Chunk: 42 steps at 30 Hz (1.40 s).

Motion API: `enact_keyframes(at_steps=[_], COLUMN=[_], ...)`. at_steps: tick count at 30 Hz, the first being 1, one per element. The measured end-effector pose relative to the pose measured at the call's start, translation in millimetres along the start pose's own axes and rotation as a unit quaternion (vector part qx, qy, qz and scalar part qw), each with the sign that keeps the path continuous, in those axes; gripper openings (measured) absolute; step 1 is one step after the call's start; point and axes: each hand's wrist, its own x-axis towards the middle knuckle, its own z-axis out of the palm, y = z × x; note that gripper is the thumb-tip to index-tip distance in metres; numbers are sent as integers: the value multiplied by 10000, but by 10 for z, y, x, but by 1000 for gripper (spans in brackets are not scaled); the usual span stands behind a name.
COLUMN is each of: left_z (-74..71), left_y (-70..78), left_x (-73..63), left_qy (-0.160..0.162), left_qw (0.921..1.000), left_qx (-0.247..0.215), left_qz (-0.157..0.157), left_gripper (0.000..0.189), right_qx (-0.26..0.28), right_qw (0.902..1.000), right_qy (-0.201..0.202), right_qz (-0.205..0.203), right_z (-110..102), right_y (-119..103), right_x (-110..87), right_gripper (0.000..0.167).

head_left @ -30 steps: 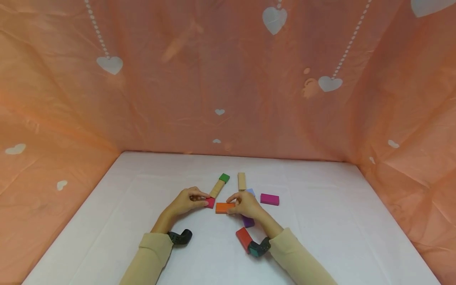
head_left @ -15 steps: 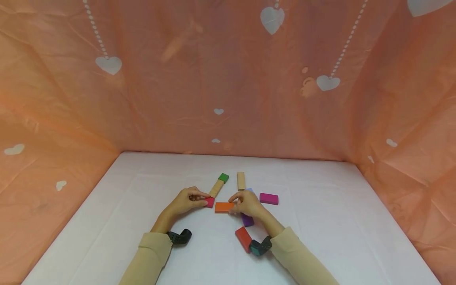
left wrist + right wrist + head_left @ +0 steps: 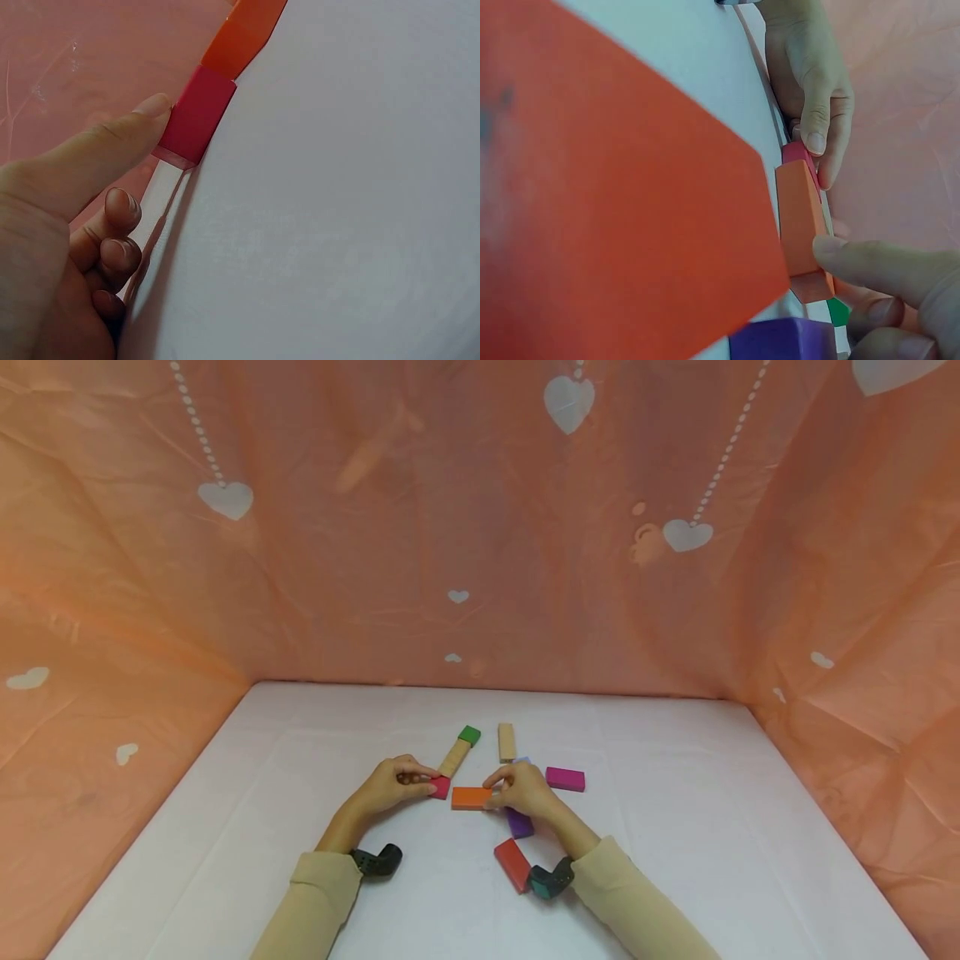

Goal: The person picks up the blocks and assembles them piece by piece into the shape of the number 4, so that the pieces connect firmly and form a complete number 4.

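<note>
My left hand (image 3: 390,783) pinches a pinkish-red wooden block (image 3: 440,788) between thumb and index finger, the other fingers curled below. In the left wrist view the thumb presses one end of this block (image 3: 199,116); its far end meets the orange one. My right hand (image 3: 525,789) holds the right end of the orange block (image 3: 468,798), thumb on its near side in the right wrist view. A plain wood block (image 3: 453,758) runs up from the pinkish-red one to a green block (image 3: 469,735). Beneath the right hand lies a purple block (image 3: 519,823); a lavender one (image 3: 522,761) is partly hidden behind it.
Another plain block (image 3: 506,742) lies farther back, and a magenta block (image 3: 565,779) to the right. A red block (image 3: 512,865) lies close by the right wrist's black camera (image 3: 551,878). Orange cloth with hearts (image 3: 480,527) walls the white table (image 3: 675,827).
The right hand's fingertips have slid slightly right along the orange block, toward its end. The left hand and the blocks stay as they were; the head view has shifted a little.
</note>
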Motion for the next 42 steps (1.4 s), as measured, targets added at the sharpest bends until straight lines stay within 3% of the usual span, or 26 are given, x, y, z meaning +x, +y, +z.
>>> enact_keyframes(at_steps=[21,42], left_z=[-7,2], left_y=[7,-7], left_x=[-4,-4], left_qy=[-58,-7], left_qw=[9999,9999], left_qx=[90,76], left_qz=[-122,-132], left_gripper=[27,27], right_qx=[38,27], right_qw=[9992,9995], right_qy=[118,172], right_qz=[368,275], right_z=[8,2], right_y=[-1,-33], right_x=[81,112], right_gripper=[24,24])
